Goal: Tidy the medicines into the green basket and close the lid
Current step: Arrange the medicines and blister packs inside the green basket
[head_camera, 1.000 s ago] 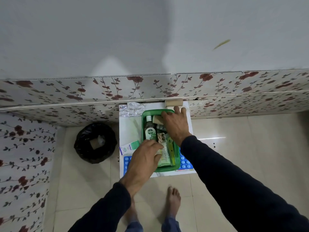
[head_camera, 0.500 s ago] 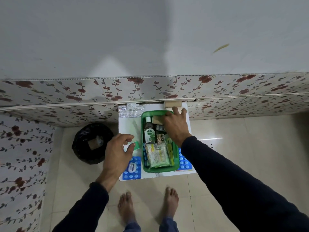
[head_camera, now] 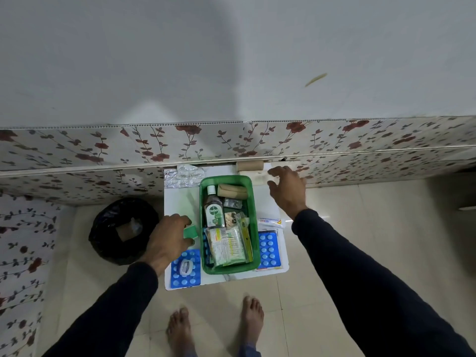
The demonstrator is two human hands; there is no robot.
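Note:
The green basket (head_camera: 253,215) stands on a small white table (head_camera: 268,202). It holds a Dettol bottle (head_camera: 213,211), a tan bandage roll (head_camera: 232,191), a foil strip and a packet of cotton buds (head_camera: 226,244). My left hand (head_camera: 167,240) rests left of the basket, its fingers on a small green box (head_camera: 191,231). My right hand (head_camera: 287,188) hovers with spread fingers over the table's far right corner, beside another tan roll (head_camera: 249,165) and a white item (head_camera: 258,177). Blue pill strips (head_camera: 269,249) lie on both sides; a tube (head_camera: 269,221) lies on the right.
A black-lined bin (head_camera: 123,229) stands on the floor left of the table. A clear blister pack (head_camera: 184,176) lies at the table's far left. A floral wall panel (head_camera: 231,143) runs close behind the table. My bare feet (head_camera: 252,318) are at its near edge.
My right hand left the inside of the basket and moved to the far right corner. My left hand moved off the cotton bud packet to the small green box on the left.

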